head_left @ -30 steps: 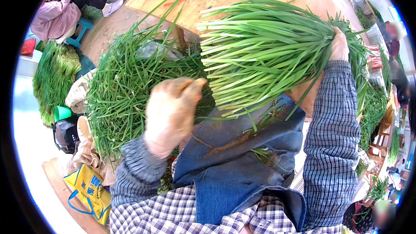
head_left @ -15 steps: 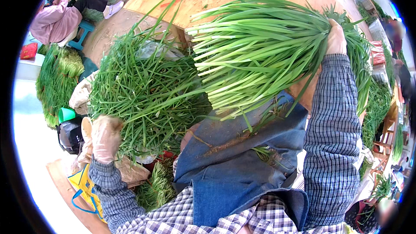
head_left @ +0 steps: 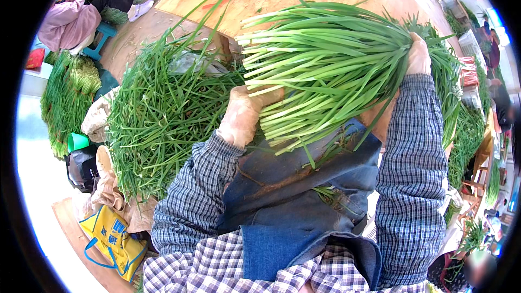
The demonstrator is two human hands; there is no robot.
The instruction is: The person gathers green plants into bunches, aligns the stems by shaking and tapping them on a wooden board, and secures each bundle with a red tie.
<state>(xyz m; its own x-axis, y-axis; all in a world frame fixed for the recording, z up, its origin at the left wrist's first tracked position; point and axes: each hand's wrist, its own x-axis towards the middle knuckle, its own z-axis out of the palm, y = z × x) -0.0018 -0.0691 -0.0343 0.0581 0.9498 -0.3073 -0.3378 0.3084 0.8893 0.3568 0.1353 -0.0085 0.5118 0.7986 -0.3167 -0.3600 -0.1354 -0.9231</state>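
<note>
left hand (head_left: 247,109) returning from lower left to centre, touching stalk ends (head_left: 266,61), grip unclear | right hand (head_left: 419,55) gripping green bunch (head_left: 336,54), upper right | both now working it

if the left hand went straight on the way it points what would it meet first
Most likely the pale-stemmed bundle of long, flat green leaves; the left hand has its fingers right at its lower left side, though exact depth is unclear.

Right hand (head_left: 418,57) curled, higher than left hand (head_left: 243,113).
</note>
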